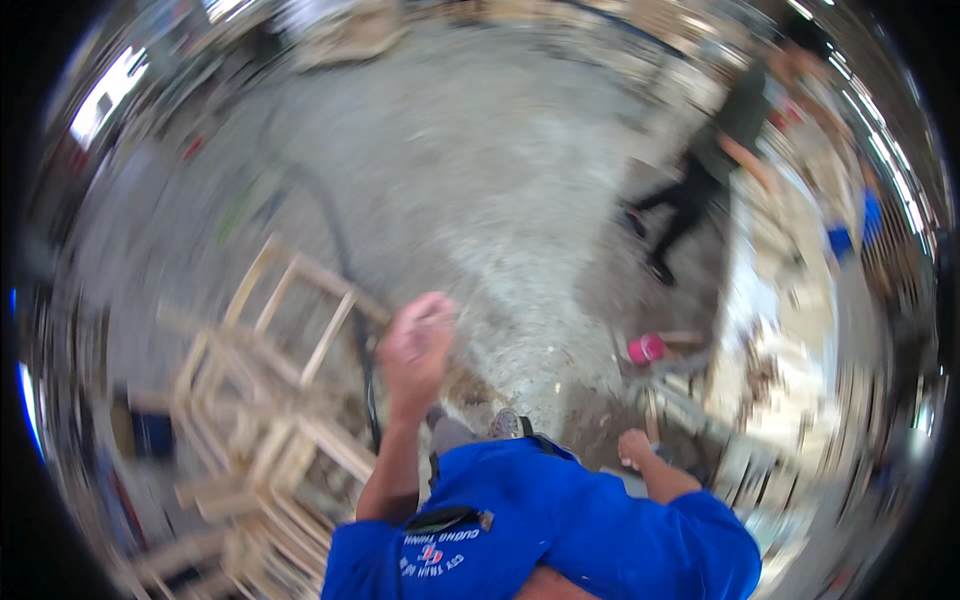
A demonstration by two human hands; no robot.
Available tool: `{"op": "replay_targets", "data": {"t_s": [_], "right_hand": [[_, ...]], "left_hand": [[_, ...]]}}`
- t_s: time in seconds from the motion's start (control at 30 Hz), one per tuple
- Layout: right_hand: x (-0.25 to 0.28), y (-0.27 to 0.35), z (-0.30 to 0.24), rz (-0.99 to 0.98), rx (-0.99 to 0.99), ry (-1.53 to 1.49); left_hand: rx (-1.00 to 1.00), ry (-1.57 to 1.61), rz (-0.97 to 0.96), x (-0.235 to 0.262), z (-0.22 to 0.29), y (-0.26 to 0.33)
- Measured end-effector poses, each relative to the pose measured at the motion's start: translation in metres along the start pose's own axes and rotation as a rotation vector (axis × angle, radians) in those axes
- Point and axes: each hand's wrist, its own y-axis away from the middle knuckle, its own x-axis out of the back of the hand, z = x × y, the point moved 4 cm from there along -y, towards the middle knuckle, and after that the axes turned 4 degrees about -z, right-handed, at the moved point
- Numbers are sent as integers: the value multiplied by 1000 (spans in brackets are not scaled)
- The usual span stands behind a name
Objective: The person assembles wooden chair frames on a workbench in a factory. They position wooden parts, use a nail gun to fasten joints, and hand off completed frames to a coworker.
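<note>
My left hand (418,335) is raised in front of me, beside several pale wooden frames (300,300) stacked on the floor at the left. Motion smears its fingers, and no object shows in it. Lower on the right, my right hand (634,450) hangs near my side with its fingers curled in. A thin pale stick-like shape (652,415) stands just beyond it; whether the hand touches it I cannot tell. My shoe (506,424) shows below my blue shirt.
A dark hose (335,225) runs along the concrete floor (480,180) past the frames. At the right, a person in dark clothes (720,150) stands beside a long bench (735,310) with wood pieces. A pink container (645,348) sits near its front end. More wood (350,35) lies far back.
</note>
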Motion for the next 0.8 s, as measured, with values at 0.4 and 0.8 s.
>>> {"op": "replay_targets", "data": {"t_s": [0.4,0.8], "right_hand": [[-34,41,-137,387,-770,-1652],[36,101,-134,721,-511,-2400]], "left_hand": [[-1157,765,-392,63,288,51],[-1074,1001,-616,110,293,79]]}}
